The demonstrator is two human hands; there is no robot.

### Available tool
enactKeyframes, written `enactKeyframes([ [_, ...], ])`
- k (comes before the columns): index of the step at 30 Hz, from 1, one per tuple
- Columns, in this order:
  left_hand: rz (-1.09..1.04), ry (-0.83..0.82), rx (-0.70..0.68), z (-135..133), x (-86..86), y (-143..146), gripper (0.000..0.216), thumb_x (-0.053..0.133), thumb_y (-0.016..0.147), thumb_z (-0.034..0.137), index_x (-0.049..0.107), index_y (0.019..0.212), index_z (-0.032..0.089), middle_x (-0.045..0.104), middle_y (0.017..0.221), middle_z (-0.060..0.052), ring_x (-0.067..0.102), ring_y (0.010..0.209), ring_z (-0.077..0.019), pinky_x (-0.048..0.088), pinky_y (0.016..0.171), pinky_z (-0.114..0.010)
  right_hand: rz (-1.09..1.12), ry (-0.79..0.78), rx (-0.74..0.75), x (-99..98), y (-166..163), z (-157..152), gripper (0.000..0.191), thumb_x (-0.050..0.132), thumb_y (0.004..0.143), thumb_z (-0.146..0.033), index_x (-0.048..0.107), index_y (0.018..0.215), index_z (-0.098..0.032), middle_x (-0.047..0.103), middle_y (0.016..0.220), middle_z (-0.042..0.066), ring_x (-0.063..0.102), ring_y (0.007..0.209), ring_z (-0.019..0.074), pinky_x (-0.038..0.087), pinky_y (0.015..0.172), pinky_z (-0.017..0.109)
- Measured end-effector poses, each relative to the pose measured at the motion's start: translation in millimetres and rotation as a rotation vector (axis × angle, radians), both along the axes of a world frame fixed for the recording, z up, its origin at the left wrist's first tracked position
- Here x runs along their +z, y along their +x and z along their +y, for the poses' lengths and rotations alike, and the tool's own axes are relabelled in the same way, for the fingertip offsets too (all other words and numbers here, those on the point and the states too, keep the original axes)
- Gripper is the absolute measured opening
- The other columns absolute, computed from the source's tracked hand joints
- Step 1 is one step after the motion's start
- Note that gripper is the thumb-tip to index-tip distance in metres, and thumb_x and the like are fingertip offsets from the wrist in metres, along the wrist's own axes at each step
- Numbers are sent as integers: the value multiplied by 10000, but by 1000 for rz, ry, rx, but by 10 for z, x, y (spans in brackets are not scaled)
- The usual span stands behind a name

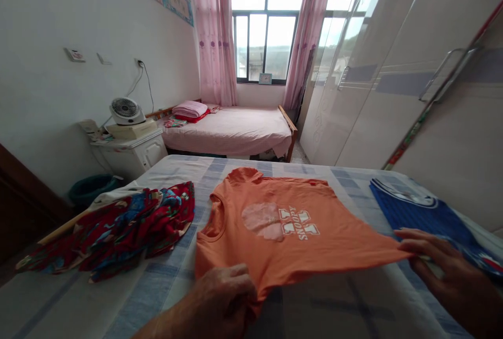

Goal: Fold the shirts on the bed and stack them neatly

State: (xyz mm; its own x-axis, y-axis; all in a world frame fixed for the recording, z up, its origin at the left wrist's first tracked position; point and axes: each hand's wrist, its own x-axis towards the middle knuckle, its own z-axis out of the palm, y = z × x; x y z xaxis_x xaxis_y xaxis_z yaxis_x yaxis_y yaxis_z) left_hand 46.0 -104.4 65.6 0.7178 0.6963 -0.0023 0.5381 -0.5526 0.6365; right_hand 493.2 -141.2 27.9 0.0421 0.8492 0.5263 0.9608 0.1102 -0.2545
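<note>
An orange T-shirt (243, 192) with a white letter print lies across the checked bed sheet, its neck opening toward the left. My left hand (223, 297) is closed on the near edge by the shoulder and sleeve. Fingertips of my right hand (436, 260) pinch the bottom hem corner at the right. Between both hands the near side is pulled taut and raised off the sheet. The far side rests on the bed, with one sleeve folded at the top.
A red patterned garment (153, 218) lies crumpled at the left of the bed (149, 297). At the right is a blue shirt (416, 213). Beyond stand a pink-covered bed (236, 129), a white nightstand (133, 155) with a fan (126, 111), and tall wardrobes (377, 103).
</note>
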Motion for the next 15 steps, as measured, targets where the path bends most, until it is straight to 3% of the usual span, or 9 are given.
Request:
enactKeyframes([
  [3,66,-39,-62,79,-19,-13,200,503,727,94,643,762,232,646,740,20,569,644,-106,379,576,-198,-23,-220,50,-106,110,-37,237,530,710,-475,677,835,-336,639,1128,41,551,1101,318,440,934,514],
  [6,-19,34,51,366,-61,22,193,463,837,214,656,837,208,648,806,-13,586,691,-118,421,624,-202,26,-348,68,35,-119,143,397,395,824,-470,636,1093,-305,581,1247,36,519,1166,259,414,992,447],
  [9,-29,188,154,789,-155,171,313,383,901,280,628,1077,194,623,1117,-81,592,991,-181,439,864,-269,29,-295,145,257,-727,522,474,297,904,-436,494,1290,-243,456,1381,52,410,1271,215,330,1060,407],
  [11,67,283,177,1054,-248,303,387,391,903,307,548,1231,173,493,1337,-118,456,1225,-237,352,1015,-346,-33,-253,288,292,-1216,824,501,299,918,-418,413,1359,-211,382,1433,71,305,1334,211,281,1081,413],
  [15,274,412,219,1396,-475,402,527,437,880,440,428,1356,212,283,1487,-108,206,1374,-301,204,1092,-483,-154,-274,455,-17,-1872,1369,543,334,916,-454,351,1399,-208,292,1477,83,213,1369,217,213,1098,435],
])
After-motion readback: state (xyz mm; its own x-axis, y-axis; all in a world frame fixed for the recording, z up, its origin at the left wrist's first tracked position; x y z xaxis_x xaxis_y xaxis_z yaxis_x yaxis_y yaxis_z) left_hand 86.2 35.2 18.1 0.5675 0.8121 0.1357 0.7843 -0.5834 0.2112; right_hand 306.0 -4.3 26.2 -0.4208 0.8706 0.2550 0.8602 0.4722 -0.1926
